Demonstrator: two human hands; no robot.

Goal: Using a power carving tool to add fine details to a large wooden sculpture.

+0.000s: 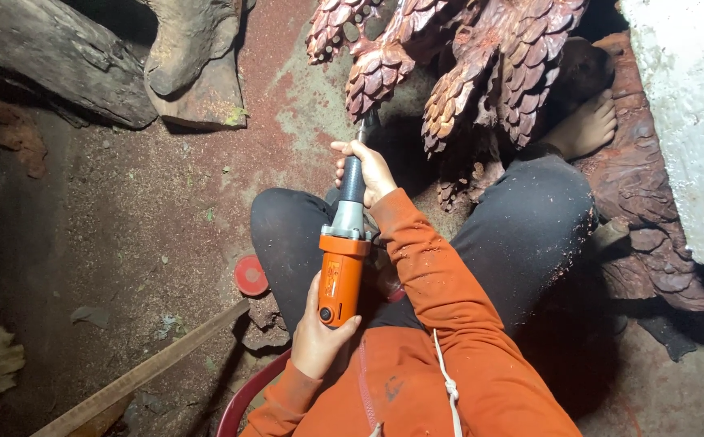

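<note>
my left hand [319, 336] grips grinder [341, 259] body; right hand [365, 171] clasps its neck, tip at carving [449, 57], twelve o'clock.

A dusty reddish-brown earthen floor [165, 202] spreads across the left of the view. A thick grey weathered log [52, 57] lies at the top left, with a gnarled grey stump of wood [194, 69] just beside it. A small round red lid [250, 275] lies on the floor, near a long flat pale wooden strip [137, 376] that runs slantwise toward the lower left. A rough white block wall [692, 113] rises at the right edge.
</note>
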